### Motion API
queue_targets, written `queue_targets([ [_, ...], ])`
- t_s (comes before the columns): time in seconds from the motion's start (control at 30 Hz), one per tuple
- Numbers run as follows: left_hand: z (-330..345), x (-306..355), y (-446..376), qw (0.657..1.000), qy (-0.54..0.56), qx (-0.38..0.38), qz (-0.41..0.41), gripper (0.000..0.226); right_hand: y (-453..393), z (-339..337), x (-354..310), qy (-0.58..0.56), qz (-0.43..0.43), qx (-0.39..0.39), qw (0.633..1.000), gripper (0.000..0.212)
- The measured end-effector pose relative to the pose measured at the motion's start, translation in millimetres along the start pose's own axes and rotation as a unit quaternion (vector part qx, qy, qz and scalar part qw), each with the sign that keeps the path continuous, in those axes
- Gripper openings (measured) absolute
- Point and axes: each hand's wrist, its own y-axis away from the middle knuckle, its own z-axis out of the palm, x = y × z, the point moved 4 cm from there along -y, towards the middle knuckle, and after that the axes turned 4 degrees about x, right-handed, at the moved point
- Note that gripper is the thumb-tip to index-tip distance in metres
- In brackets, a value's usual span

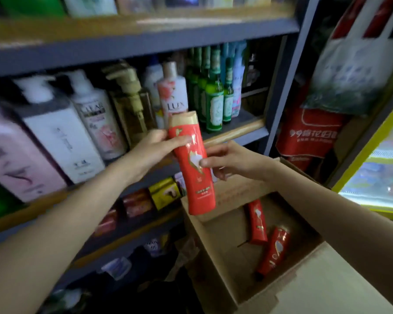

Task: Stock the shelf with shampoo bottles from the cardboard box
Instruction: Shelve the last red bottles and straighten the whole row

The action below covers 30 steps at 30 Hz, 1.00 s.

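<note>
A red shampoo bottle (196, 175) with a gold cap is held upright in the air in front of the shelf (234, 132). My left hand (156, 147) grips its upper part, thumb across the front. My right hand (227, 159) pinches its middle from the right, thumb on the label. Below stands the open cardboard box (216, 243), with two more red bottles (258, 223) (273, 251) lying on its bottom.
The shelf's middle level holds several pump bottles (61, 134), a white Lux bottle (173, 94) and green glass bottles (213, 96). Small boxed goods (163, 192) fill the level below. Bags (309, 134) hang to the right, beside a yellow-framed display (377, 177).
</note>
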Motion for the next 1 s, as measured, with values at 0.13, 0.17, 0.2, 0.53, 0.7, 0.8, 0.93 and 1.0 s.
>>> queue_targets([
  [0.13,-39,61,32,0.996,-0.018,0.009,0.082,0.011,11,10,-53,-0.089,-0.032,-0.010,0.995,0.028],
  [0.17,-47,74,39,0.995,-0.024,0.010,0.099,0.011,13,14,-67,-0.090,-0.044,-0.008,0.995,0.029],
  [0.2,-55,85,47,0.993,-0.029,0.015,0.114,0.010,15,18,-82,-0.093,-0.059,-0.012,0.994,0.028],
  [0.53,-125,164,90,0.956,-0.040,0.168,0.238,0.006,6,75,-212,0.096,-0.204,0.185,0.956,0.047],
  [0.7,-143,183,99,0.927,-0.043,0.230,0.293,0.008,-3,88,-250,0.158,-0.264,0.280,0.909,0.058],
  [0.8,-158,187,110,0.907,-0.070,0.267,0.319,0.009,-5,102,-269,0.190,-0.303,0.308,0.882,0.060],
  [0.93,-197,191,145,0.875,-0.063,0.314,0.362,0.016,-6,132,-307,0.186,-0.376,0.328,0.846,0.055],
  [1.0,-222,185,167,0.862,-0.093,0.348,0.357,0.017,-13,157,-327,0.160,-0.400,0.326,0.841,0.048],
])
